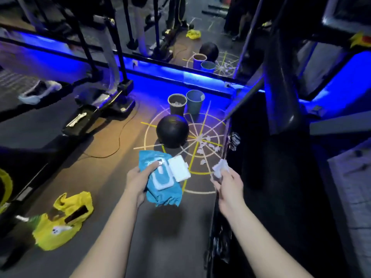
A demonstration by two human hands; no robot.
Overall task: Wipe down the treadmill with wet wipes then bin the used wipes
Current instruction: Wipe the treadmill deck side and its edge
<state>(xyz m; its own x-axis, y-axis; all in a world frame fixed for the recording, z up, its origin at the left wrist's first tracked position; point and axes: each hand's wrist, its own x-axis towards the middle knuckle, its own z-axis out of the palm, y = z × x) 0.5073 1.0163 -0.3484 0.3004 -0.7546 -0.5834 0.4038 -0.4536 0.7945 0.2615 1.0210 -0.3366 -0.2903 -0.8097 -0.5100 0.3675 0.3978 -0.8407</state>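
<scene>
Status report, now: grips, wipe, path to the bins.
Left grip holds wipes pack, lid open. Right grip pinches crumpled wipe. Black ball on floor before grey bin, blue bin.

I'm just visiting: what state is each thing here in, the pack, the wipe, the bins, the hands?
wipe pack: held up, its lid flipped open.
wipe: crumpled, held up.
left hand: grips the wipe pack.
right hand: pinches the wipe.
grey bin: upright, white scraps inside.
blue bin: upright, contents not visible.
yellow bag: crumpled on the floor.
</scene>
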